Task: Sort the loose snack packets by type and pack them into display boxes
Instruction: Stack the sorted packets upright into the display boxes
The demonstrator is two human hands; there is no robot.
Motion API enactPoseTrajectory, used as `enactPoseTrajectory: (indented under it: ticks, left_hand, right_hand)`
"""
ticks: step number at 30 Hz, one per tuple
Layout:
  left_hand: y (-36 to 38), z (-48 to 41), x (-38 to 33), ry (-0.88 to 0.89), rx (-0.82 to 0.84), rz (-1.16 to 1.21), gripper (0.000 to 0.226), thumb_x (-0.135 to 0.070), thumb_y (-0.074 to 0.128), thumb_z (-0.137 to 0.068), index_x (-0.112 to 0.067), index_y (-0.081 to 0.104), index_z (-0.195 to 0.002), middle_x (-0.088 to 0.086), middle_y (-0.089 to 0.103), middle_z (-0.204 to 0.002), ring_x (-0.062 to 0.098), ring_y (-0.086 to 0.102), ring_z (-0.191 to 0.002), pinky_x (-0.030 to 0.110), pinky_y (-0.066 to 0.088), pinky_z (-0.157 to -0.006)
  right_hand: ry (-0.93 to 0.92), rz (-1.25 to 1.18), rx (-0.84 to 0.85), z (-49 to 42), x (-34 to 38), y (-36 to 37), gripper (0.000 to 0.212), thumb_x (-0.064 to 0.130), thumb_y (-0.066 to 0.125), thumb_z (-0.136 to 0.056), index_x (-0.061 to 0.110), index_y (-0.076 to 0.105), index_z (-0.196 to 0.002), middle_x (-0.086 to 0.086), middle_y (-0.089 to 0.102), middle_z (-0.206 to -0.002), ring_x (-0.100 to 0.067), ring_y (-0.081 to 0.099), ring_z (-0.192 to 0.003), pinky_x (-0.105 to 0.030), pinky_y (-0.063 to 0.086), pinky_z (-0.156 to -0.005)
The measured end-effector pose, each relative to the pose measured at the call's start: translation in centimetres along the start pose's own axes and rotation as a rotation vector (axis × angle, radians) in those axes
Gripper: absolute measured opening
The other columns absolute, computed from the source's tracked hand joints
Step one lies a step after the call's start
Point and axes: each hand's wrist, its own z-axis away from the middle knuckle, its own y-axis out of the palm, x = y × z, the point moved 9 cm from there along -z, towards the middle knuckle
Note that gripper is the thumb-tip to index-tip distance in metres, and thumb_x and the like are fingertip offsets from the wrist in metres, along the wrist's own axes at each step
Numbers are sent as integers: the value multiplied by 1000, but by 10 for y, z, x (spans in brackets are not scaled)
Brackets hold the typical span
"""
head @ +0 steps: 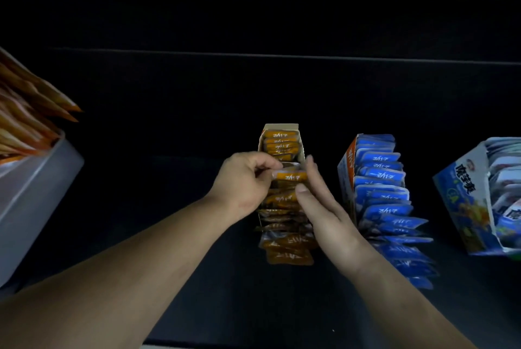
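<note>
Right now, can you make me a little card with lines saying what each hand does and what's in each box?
left hand: pinches an orange packet above its row
right hand: flat fingers against that row's side
orange box: orange packets in a row, spilling out the near end
blue box: blue packets in a row
far-right box: pale packets
grey bin: long orange packs

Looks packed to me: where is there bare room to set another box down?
Bare table between the grey bin and the orange box, and behind all the boxes. Crowded: the gap between orange box and blue box, filled by the right hand.
</note>
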Motion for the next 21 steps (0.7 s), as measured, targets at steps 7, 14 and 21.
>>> enactPoseTrajectory:
  ticks: [7,14,21]
  left_hand:
    - [-24,5,-9,102,-46,-213,40,-7,54,-102,-26,64,-136,-13,54,-127,1,56,-112,25,52,-101]
    - [6,95,16,30,425,-278,135,-38,92,-72,-59,-12,-155,-39,1,-163,-6,12,-153,31,29,-122]
    - [13,78,18,-20,206,57,120,-40,96,-68,-59,17,-156,-31,27,-158,-7,40,-141,32,51,-109]
  right_hand:
    - [49,54,-17,-11,5,-6,60,77,43,-90,74,20,-145,34,9,-165,-4,15,-153,-39,32,-116]
    - [56,-21,171,41,-19,2,111,32,88,-77,49,14,-158,53,49,-127,21,50,-123,-20,45,-106]
    - [21,115,145,40,-32,2,115,7,80,-87,51,1,-157,30,52,-145,6,46,-137,-31,38,-118]
